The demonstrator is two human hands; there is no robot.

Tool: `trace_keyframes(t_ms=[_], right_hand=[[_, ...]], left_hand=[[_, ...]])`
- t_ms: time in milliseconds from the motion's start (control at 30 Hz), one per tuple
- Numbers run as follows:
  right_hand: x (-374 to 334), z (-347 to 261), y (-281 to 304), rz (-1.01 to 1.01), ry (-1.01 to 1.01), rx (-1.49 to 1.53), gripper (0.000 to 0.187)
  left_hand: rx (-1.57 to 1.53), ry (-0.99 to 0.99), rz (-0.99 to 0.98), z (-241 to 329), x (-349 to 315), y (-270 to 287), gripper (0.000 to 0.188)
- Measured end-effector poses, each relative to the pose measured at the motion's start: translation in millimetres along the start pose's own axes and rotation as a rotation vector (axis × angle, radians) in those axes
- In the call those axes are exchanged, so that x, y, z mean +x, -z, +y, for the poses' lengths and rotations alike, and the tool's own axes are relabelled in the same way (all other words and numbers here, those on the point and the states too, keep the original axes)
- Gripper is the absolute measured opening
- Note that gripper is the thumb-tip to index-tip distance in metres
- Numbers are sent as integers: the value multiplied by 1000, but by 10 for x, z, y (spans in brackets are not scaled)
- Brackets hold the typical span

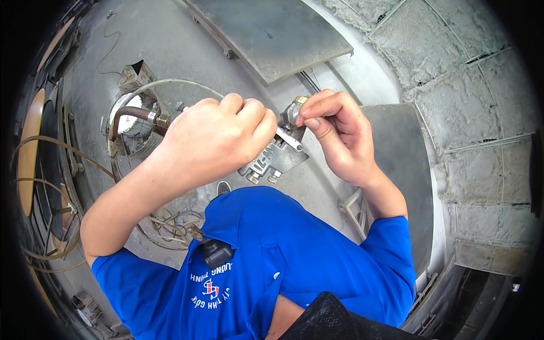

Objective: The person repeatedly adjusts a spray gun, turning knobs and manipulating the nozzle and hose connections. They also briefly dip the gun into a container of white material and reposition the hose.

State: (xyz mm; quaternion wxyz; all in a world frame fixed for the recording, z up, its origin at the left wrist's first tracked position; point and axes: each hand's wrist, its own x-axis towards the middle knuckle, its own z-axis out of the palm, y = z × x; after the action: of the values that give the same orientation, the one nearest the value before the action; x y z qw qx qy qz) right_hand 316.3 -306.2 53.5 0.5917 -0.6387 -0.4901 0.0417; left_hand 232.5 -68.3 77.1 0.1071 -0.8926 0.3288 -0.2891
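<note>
In front of my chest is a metal spray gun [262, 161], with raised lettering on its body and small knobs at its lower edge. My left hand [218, 133] is closed in a fist over it, so much of the gun is hidden. A flat silver bar [290, 139] with a rounded end sticks out beside those fingers; I cannot tell whether it belongs to the gun. My right hand [343, 133] pinches the gun's round nozzle end [290, 113] between thumb and fingers. Behind my left wrist a hose with a metal fitting [161, 120] shows.
A large grey metal table [272, 34] stands ahead, another grey panel [396, 164] at right. Dusty filter padding [419, 45] covers the right wall. At left are a round pot [133, 116], looping hoses [62, 144] and upright boards [29, 153]. More hose [175, 224] lies on the floor.
</note>
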Motion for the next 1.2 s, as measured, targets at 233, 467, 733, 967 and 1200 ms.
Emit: trace_keyframes(t_ms=[233, 467, 733, 967, 1200], right_hand=[[16, -34, 28, -10, 4, -74, 12], [50, -27, 4, -37, 27, -131, 15], [108, -9, -58, -56, 39, -242, 19], [152, -21, -34, -136, 113, -398, 19], [112, -57, -30, -34, 18, -96, 17]], left_hand=[[-7, 7, 15, -15, 25, 42, 23], [-9, 0, 20, -39, -17, 26, 24], [7, -31, 52, -99, -80, -41, 18], [41, -28, 61, -91, -99, -71, 16], [19, 5, 89, -47, -85, -61, 16]])
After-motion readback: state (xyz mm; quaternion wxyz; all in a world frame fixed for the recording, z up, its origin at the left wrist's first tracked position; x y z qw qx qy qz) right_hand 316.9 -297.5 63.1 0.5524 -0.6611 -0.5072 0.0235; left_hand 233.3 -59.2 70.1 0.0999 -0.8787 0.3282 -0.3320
